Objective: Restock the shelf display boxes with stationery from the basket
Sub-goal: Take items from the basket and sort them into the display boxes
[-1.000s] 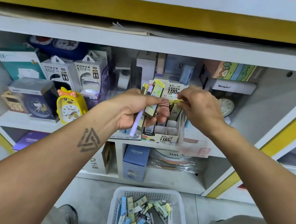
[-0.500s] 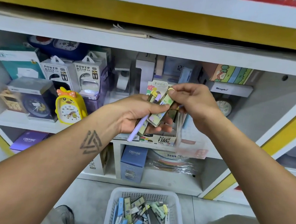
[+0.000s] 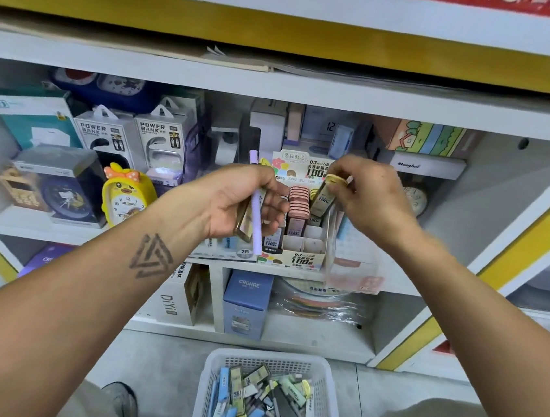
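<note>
Over the cardboard display box with little square slots (image 3: 307,245), your right hand (image 3: 369,198) pinches a yellow-capped lead case (image 3: 325,198), tilted, just above the pink cases. Your left hand (image 3: 233,200) grips a purple pen (image 3: 255,216) and flat packs beside the box. Front slots look open. Below sits the white plastic basket (image 3: 271,360).

The left hand (image 3: 233,200) holds a lilac pen (image 3: 255,213) and a flat lead case (image 3: 244,220) in a curled grip. The right hand (image 3: 366,197) pinches a yellow-capped lead case (image 3: 325,198), tilted, over the display box (image 3: 300,245) on the shelf (image 3: 394,285). Near, on the floor, a white basket (image 3: 215,372) holds mixed stationery.
</note>
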### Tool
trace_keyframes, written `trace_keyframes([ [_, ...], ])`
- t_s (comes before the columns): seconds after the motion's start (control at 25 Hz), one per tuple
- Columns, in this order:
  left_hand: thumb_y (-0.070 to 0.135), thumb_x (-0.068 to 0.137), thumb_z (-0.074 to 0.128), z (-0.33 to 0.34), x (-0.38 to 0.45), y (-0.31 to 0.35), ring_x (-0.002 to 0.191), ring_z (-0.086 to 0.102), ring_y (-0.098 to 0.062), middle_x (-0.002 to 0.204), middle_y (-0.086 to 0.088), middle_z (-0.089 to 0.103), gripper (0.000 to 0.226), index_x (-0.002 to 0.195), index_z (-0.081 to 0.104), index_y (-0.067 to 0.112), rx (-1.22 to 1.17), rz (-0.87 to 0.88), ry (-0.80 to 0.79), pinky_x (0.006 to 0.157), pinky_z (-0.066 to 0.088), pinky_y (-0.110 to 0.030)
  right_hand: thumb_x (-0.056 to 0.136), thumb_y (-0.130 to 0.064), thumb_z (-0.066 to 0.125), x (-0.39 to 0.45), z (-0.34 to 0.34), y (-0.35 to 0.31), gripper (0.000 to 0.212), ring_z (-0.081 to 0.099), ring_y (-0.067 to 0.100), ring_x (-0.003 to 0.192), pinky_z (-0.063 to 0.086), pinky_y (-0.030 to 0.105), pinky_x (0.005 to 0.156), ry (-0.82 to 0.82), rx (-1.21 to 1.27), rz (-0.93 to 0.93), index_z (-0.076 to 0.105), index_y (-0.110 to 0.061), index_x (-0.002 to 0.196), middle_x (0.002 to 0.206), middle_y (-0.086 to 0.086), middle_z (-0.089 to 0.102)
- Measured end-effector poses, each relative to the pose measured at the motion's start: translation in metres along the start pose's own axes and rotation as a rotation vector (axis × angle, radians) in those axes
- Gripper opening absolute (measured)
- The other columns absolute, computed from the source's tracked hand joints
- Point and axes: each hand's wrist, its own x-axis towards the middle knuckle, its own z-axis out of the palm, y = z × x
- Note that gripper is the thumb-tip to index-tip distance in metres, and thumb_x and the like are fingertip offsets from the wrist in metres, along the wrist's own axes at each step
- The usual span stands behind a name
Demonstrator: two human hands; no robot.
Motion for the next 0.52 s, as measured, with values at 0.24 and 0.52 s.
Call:
trace_keyframes([
  [0.24,0.001,0.091,0.040,0.005,0.000,-0.004,0.067,0.069,-0.034,0.084,-0.026,0.070,0.014,0.095,0.053,-0.002,-0.012,0.030,-0.074,0.052,0.056,-0.031,0.092,-0.009,0.065,-0.004,0.019,0.004,0.019,0.061,0.038,0.077,0.049,0.042,0.061,-0.023,-0.242,-0.182,0.053,-0.011,0.106,0.092,0.010,0.065],
  [0.52,0.000,0.094,0.055,0.004,0.002,-0.008,0.084,0.072,-0.032,0.104,-0.027,0.071,0.022,0.115,0.058,-0.006,0.059,0.075,-0.158,0.066,0.060,-0.034,0.096,-0.017,0.059,0.002,0.022,-0.002,0.019,0.067,0.026,0.091,0.056,0.041,0.076,-0.040,-0.113,-0.026,0.075,-0.016,0.106,0.108,-0.001,0.071],
])
